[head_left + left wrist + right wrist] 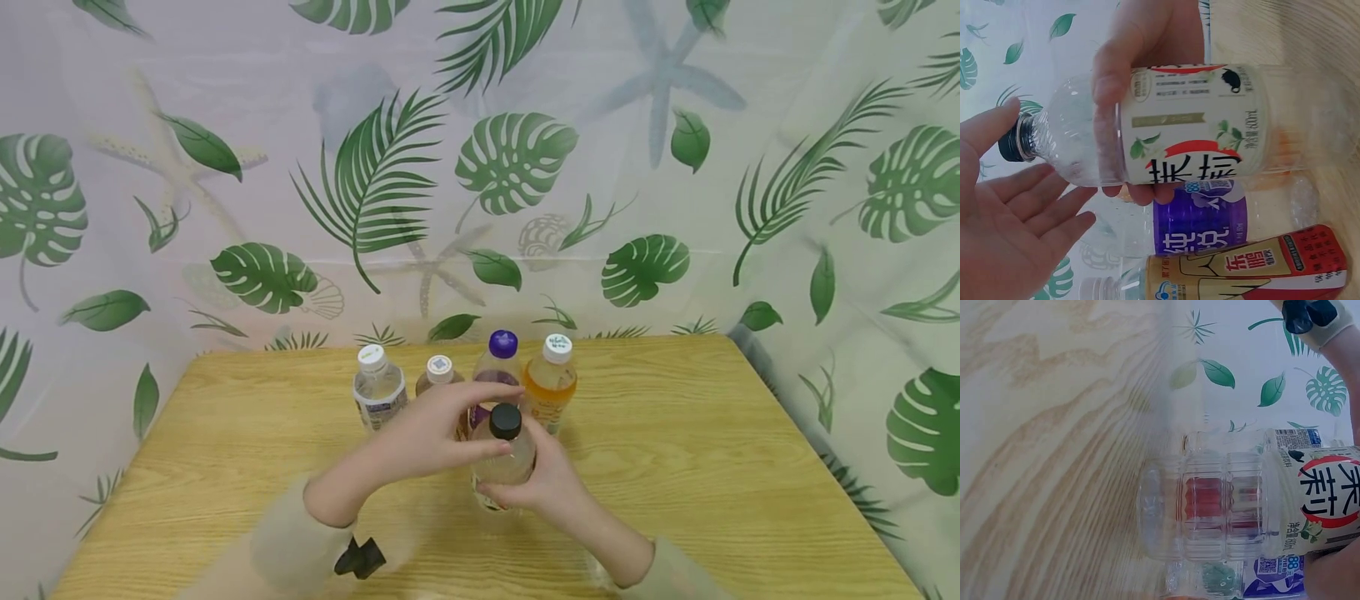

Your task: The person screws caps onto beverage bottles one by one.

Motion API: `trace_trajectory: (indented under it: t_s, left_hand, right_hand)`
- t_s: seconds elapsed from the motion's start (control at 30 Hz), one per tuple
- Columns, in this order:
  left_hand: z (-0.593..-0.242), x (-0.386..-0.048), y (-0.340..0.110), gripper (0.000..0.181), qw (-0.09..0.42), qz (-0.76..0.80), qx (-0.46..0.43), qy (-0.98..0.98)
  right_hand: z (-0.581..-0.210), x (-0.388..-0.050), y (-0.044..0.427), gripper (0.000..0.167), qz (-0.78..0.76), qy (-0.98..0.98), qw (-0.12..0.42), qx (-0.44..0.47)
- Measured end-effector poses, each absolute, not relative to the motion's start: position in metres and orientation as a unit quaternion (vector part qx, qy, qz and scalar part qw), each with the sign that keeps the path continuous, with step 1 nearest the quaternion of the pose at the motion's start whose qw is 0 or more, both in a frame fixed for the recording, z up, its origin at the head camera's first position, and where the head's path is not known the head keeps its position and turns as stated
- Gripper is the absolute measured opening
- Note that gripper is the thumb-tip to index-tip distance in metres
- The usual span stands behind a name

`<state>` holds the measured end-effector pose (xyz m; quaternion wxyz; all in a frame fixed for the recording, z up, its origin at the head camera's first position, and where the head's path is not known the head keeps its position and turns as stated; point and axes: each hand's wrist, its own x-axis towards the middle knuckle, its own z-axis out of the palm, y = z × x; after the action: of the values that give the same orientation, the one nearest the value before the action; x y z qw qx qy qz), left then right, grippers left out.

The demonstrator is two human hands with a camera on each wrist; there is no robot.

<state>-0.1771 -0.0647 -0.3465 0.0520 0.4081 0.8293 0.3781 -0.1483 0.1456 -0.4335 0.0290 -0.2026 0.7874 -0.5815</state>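
Note:
A clear plastic bottle with a black cap and a white jasmine-patterned label stands upright near the middle of the table. My right hand grips its body, thumb in front and fingers around the far side. Around the neck, my left hand is spread, its thumb beside the cap and the other fingers extended behind. In the left wrist view, that thumb lies against or very near the cap; contact is hard to tell. The bottle's lower part looks see-through in the right wrist view.
Behind stand a purple-capped bottle, an orange-drink bottle, a white-capped bottle with a red and gold label, and a clear white-capped bottle. The wooden table meets a leaf-patterned sheet at its back.

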Motion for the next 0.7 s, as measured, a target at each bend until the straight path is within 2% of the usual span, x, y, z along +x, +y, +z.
trace_trajectory:
  t_s: [0.2,0.4,0.7]
  left_hand:
    - [-0.358,-0.164,-0.074,0.064,0.012,0.366,0.365,0.856]
    - [-0.373,-0.156,-0.080,0.067,0.032,0.399,0.318,0.860]
    - [-0.392,-0.149,-0.084,0.090,0.081,0.420,0.289,0.857]
  right_hand:
    - [-0.435,-0.148,0.146,0.082,-0.577,0.791,0.025,-0.201]
    - [-0.432,-0.147,0.146,0.086,-0.572,0.795,0.027,-0.199]
    - [-0.427,-0.143,0.147,0.088,-0.560,0.806,0.033,-0.189]
